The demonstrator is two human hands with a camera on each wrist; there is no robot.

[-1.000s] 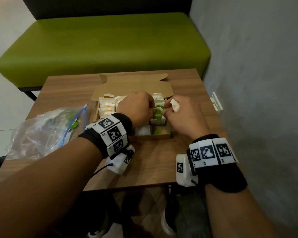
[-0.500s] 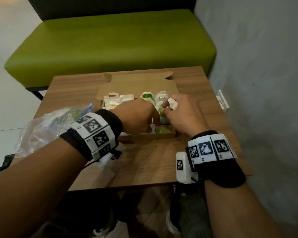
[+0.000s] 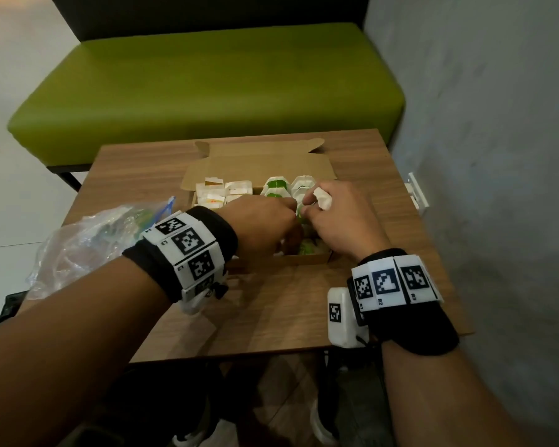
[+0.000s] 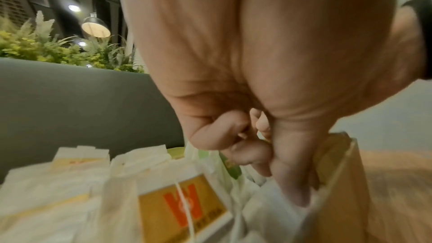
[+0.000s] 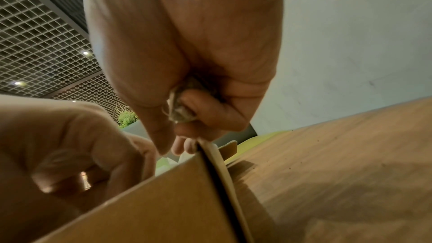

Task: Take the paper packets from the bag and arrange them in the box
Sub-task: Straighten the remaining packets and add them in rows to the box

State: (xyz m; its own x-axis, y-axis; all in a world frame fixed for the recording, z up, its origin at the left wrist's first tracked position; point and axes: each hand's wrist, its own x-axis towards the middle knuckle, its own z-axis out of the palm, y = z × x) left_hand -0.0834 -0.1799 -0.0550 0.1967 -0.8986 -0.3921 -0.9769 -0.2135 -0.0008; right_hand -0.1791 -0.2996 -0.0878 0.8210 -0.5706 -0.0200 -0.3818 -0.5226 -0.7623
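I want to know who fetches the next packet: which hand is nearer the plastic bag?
Left. The left hand is over the box, on the plastic bag side; the right hand is beyond it.

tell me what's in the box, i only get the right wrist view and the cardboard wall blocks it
Observer: Rows of paper packets stand in the box: orange-printed on its left, green-printed in the middle, plain white on the right.
Operator: where's the bag
Observer: The plastic bag lies on the table, left of the box.
Operator: what's in my right grip, it's a blur here
Observer: In the head view the right hand pinches a small white packet over the box's right side.
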